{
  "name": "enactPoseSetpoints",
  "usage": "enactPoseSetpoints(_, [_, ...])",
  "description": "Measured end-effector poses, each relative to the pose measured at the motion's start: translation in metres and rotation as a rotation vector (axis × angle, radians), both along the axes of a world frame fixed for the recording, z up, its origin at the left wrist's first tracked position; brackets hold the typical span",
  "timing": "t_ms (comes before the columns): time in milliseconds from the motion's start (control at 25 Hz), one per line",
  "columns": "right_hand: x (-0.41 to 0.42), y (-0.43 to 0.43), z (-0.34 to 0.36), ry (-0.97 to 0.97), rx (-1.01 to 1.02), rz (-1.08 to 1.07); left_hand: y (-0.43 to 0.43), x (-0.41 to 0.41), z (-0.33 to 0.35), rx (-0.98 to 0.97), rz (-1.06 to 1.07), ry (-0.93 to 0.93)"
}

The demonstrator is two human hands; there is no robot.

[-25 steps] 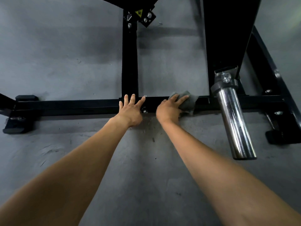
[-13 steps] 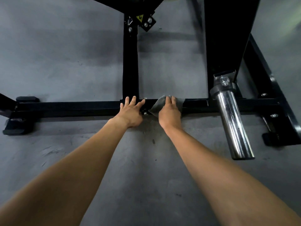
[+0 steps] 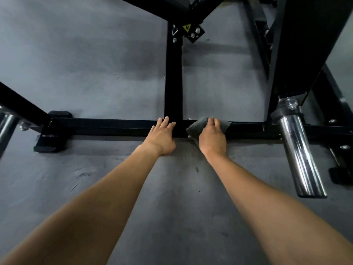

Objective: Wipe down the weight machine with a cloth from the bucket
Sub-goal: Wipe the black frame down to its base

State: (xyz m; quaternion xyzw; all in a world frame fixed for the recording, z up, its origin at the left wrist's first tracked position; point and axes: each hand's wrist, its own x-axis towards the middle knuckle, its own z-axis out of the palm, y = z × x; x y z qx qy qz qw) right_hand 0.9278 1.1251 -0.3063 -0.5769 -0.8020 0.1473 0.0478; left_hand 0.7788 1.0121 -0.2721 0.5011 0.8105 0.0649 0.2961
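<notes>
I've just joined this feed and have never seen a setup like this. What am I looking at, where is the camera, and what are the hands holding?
There is no robot here. The single picture comes from a camera worn on a person's head, looking forward and down along both bare arms. The black steel frame on the grey floor is the base of a weight machine. A low crossbar runs left to right, and a post meets it at the middle. The shiny chrome peg at the right is probably where weight plates load. The left hand rests flat on the crossbar beside the post, fingers straight, holding nothing. The right hand holds a grey cloth against the crossbar just right of the post. No bucket is in view.
</notes>
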Motion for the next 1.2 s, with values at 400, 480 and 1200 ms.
enactPoseSetpoints(400, [-0.017,-0.012,0.004,-0.213,0.138,0.248,-0.019,-0.014,0.004,-0.009,0.021,-0.037])
enactPoseSetpoints(480, [-0.025,-0.017,-0.002,-0.217,0.187,0.214,-0.023,-0.018,0.004,-0.018,0.034,-0.026])
enactPoseSetpoints(1200, [-0.116,-0.098,-0.007,0.049,-0.073,0.431,-0.066,-0.069,0.006,0.023,0.164,-0.068])
